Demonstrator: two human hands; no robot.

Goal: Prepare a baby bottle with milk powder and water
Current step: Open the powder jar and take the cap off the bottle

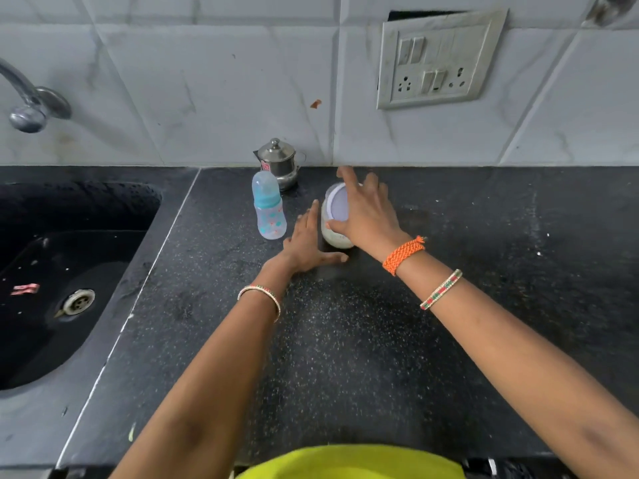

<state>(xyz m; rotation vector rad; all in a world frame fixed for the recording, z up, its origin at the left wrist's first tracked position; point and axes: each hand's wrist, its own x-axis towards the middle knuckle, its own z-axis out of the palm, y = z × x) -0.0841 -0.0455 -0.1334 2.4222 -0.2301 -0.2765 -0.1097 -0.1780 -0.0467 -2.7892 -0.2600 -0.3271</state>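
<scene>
**A:** Baby bottle standing upright on the black speckled counter, blue collar, clear cap on, nobody touching it. It's just in front of a small lidded steel pot against the wall.

**B:** And all the action is beside it, on the jar. White lid, pale powder showing through the lower wall. Right hand draped over the top of it, fingers spread wide across the lid, thumb down the near side.

**A:** Gripping it?

**B:** Touching the lid for sure. Whether it's clamped tight, I can't tell; the index finger is sticking out straight past the far rim.

**A:** Left hand?

**B:** Flat and open, palm low over the counter, fingers together pointing at the gap between bottle and jar, thumb stretched out along the jar's base. Holding nothing. It sits just beside the jar; contact is hard to judge.

**A:** Room check.

**B:** Dark sink set into the counter on the left, steel drain at the bottom, a red scrap lying in the basin. Tap curving in from the left edge, partly cut off. Pale marbled tiles behind, a grubby switch and socket plate upper right.

**A:** Anything hidden?

**B:** The jar's right side is behind the hand. Along the bottom edge, a yellow-green garment, cropped.
</scene>
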